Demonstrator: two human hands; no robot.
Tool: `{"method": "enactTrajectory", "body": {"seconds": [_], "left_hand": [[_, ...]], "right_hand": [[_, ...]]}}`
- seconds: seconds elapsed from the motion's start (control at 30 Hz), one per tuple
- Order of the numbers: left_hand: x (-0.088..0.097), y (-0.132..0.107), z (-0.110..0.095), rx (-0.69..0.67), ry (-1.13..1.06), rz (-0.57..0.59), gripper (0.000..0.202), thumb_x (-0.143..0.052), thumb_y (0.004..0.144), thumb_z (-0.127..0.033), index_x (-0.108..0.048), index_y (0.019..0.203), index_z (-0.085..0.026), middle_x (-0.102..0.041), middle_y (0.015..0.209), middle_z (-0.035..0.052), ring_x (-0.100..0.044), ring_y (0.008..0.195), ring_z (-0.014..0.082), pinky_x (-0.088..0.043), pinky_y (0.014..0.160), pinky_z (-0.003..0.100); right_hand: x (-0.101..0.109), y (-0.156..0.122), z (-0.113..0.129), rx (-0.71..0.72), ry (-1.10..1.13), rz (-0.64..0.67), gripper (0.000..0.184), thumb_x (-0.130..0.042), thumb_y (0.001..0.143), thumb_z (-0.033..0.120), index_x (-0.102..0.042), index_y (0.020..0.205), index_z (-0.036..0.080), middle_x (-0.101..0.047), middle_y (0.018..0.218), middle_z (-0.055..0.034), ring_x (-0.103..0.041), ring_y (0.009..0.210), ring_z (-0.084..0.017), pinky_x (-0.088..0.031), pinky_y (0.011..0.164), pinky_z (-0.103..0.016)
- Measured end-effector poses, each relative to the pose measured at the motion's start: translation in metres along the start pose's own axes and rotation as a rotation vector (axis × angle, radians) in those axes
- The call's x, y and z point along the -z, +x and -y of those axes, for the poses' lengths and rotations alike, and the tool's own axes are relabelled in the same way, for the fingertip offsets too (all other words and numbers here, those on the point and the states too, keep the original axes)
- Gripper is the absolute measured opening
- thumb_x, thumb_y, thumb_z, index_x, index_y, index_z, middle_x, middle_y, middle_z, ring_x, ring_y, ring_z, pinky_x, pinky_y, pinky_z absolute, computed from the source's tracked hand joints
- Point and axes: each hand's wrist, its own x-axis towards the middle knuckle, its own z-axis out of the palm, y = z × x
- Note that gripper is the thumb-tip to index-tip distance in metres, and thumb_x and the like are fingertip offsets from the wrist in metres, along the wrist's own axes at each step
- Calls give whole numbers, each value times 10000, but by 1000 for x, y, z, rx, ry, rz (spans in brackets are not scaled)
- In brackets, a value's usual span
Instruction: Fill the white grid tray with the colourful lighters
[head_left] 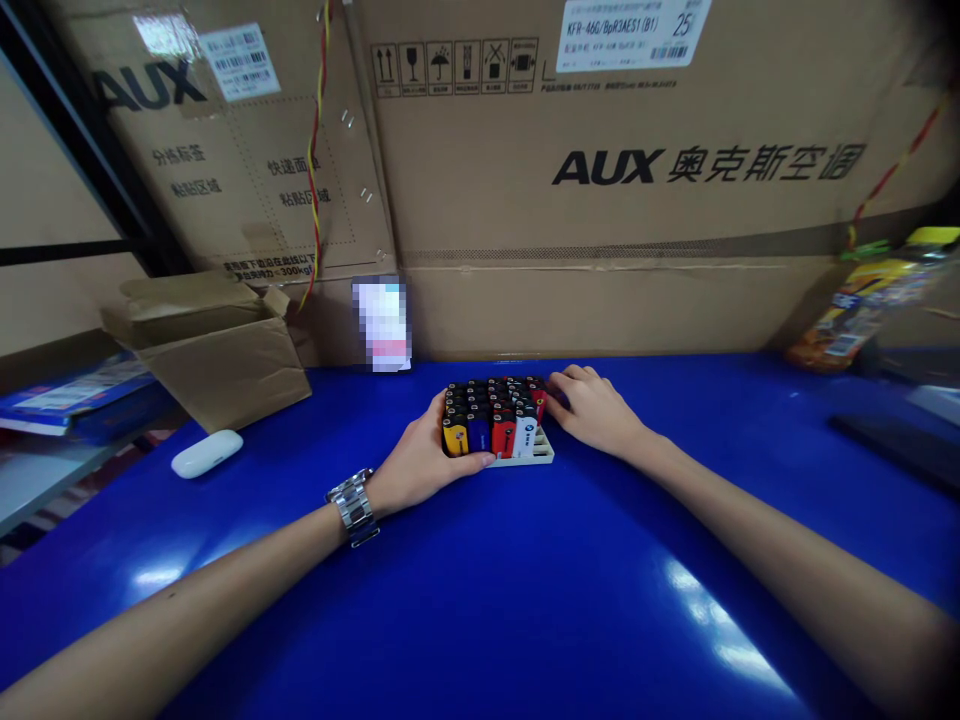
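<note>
A pale tray (541, 455) packed with several upright lighters (491, 410) in yellow, blue, red and white stands in the middle of the blue table (480, 600). My left hand (416, 462), with a metal watch on its wrist, wraps round the tray's left side, thumb along the front. My right hand (596, 408) rests against the tray's right side, fingers curled toward the lighters. Both hands grip the tray between them.
Large cardboard boxes (615, 200) wall off the back of the table. An open small carton (214, 345) sits at the left, with a white case (207, 453) in front of it. A bottle (870, 300) lies at the right.
</note>
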Motion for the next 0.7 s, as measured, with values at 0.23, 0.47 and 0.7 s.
{"method": "enactTrajectory", "body": {"seconds": [0.23,0.47,0.7], "left_hand": [[0,0,0,0,-7,14,809,-740,688,-394,-319,1349,-192,-556,1286,122,-555,1153,275,-442,988,451],[0,0,0,-16,-19,31,798,-729,703,-385,-317,1358,-191,-543,1303,128,-543,1170,282,-430,1001,467],[0,0,1,-3,-25,28,813,-739,696,-375,-312,1365,-197,-545,1301,125,-547,1165,282,-434,1001,469]], "right_hand": [[-5,2,-5,-168,44,38,265,-461,865,300,-489,1047,110,-578,956,-186,-583,802,-267,-397,621,-337],[0,3,-5,-153,-36,92,207,-435,861,217,-545,990,99,-618,891,-177,-598,734,-248,-358,593,-330],[-3,2,-9,-142,47,65,188,-388,835,170,-520,955,111,-622,921,-185,-586,735,-234,-362,604,-326]]}}
